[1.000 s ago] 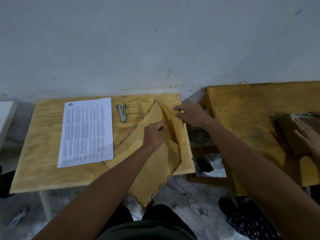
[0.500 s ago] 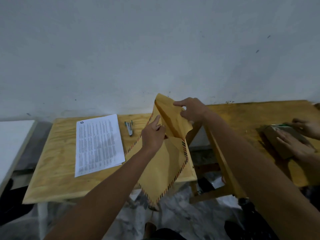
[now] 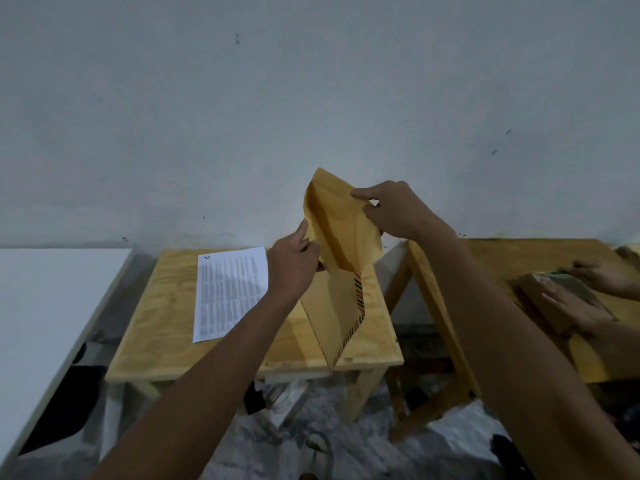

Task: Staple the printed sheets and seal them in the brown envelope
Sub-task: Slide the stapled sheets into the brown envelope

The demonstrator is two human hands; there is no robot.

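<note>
A brown envelope (image 3: 341, 299) with a striped edge is held up above the small wooden table (image 3: 162, 327), its flap lifted and its mouth spread. My left hand (image 3: 292, 268) grips the near left edge of the mouth. My right hand (image 3: 391, 211) pinches the flap at the top right. The printed sheets (image 3: 230, 291) lie flat on the table, left of the envelope. The stapler is hidden behind my left hand.
A white surface (image 3: 52, 299) stands at the left. A second wooden table (image 3: 519, 258) is at the right, where another person's hands (image 3: 581, 299) press on a brown box (image 3: 540, 289). A grey wall rises close behind the tables.
Both hands have raised the envelope off the table and spread its mouth wider. My view has tilted upward, and my left hand now covers the stapler.
</note>
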